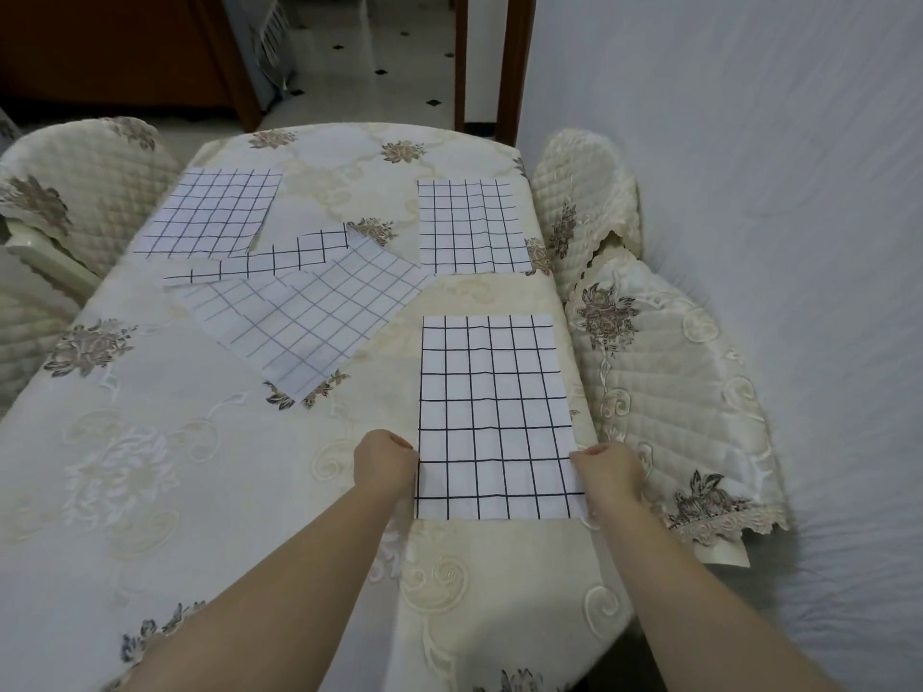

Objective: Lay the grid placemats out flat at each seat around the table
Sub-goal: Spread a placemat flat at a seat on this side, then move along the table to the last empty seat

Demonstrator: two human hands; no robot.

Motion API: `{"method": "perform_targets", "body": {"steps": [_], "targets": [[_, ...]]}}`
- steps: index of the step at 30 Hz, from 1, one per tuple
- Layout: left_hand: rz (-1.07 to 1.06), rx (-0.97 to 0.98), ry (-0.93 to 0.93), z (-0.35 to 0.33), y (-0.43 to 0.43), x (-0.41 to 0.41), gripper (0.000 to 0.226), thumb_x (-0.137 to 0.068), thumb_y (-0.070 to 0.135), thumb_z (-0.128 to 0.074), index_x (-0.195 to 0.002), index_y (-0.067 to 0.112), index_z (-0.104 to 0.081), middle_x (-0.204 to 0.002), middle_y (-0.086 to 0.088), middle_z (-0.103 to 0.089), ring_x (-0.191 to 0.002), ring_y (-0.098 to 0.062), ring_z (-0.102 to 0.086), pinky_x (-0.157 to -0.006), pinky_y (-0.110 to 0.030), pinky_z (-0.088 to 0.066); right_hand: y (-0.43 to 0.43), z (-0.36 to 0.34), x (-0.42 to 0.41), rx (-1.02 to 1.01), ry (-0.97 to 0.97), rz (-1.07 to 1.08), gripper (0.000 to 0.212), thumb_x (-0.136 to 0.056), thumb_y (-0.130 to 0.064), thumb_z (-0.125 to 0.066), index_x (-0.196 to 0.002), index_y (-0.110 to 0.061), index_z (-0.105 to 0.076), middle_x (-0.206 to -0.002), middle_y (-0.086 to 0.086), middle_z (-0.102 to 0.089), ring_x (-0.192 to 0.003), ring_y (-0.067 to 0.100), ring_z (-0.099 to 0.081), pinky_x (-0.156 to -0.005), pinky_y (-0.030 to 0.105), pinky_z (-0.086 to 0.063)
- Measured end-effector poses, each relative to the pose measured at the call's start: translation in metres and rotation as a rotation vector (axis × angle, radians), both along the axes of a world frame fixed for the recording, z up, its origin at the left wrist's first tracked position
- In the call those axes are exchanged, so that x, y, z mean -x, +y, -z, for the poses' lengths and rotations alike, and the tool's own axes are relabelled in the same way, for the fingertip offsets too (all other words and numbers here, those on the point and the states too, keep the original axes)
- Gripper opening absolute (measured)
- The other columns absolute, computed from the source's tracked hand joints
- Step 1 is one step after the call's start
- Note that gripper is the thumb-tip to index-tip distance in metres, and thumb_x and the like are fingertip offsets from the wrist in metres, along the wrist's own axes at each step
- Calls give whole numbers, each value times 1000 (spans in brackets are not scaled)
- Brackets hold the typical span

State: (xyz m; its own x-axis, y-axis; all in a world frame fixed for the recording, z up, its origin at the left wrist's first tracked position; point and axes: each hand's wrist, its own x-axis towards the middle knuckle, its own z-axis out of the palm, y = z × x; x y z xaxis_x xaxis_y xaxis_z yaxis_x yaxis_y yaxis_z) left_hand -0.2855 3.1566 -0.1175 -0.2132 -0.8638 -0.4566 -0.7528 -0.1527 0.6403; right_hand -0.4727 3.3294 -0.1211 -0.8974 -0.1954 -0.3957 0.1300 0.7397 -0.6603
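Near mat: white cloth placemat with black grid lines (492,417) lies flat at the table's right edge, in front of the near right quilted cream chair (674,392).
Left hand (384,467): fingers curled, pinching the mat's left edge near its near corner.
Right hand (607,472): curled too, gripping the right edge opposite.
Far mats: one grid placemat (472,224) flat at the far right, another (212,212) at the far left.
Middle: two more grid mats (309,322) overlapping, askew, on the cream floral tablecloth (150,467).
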Motion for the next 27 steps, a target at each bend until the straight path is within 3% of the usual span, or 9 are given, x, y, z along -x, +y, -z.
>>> {"method": "perform_targets", "body": {"steps": [2,5,7,9,15,23,27], "targets": [[-54,8,51,-2,1,-4,13,-79,6,-57,-80,6,-70,-74,-3,-66,-72,-18,-59,-58,-22,-42,-4,-8,-7,73,91,-9,7,-83,-17,-63,-86,-11,-63,-83,6,-64,-79,25,-59,-56,25,-39],[-104,12,181,-2,0,-16,13,-82,17,-57,-81,13,-69,-80,-3,-71,-81,-22,-67,-74,-34,-55,-17,-20,-24,241,107,-124,9,-88,-20,-59,-86,-12,-64,-80,-1,-62,-75,16,-56,-57,22,-39],[-137,0,290,-4,2,-27,14,-86,23,-57,-81,17,-67,-83,-2,-71,-83,-22,-69,-82,-43,-56,-27,-24,-38,342,44,-189,10,-90,-22,-57,-83,-16,-62,-82,1,-64,-77,17,-58,-64,22,-45],[-214,-19,380,-8,5,-41,13,-88,27,-56,-82,21,-66,-86,-1,-72,-85,-20,-69,-85,-46,-56,-37,-25,-53,404,-45,-238,11,-92,-25,-56,-83,-21,-61,-87,3,-67,-85,21,-63,-77,33,-51],[-531,-49,609,-25,15,-97,21,-93,26,-54,-98,10,-67,-97,-9,-70,-92,-24,-68,-83,-41,-55,-69,-28,-111,533,-245,-327,19,-95,-27,-53,-101,-12,-64,-95,3,-68,-88,15,-63,-85,36,-50],[-883,54,715,-43,32,-198,22,-94,21,-50,-102,10,-67,-103,-10,-69,-97,-24,-65,-88,-43,-52,-116,-31,-216,551,-405,-626,16,-96,-21,-52,-101,-12,-65,-92,2,-67,-85,15,-63,-78,32,-50],[-1070,119,741,-43,48,-256,20,-92,22,-52,-99,10,-66,-100,-10,-68,-88,-22,-63,-73,-34,-51,-133,-33,-276,531,-471,-809,13,-96,-20,-52,-95,-16,-65,-91,1,-67,-86,17,-62,-80,36,-51]]}}
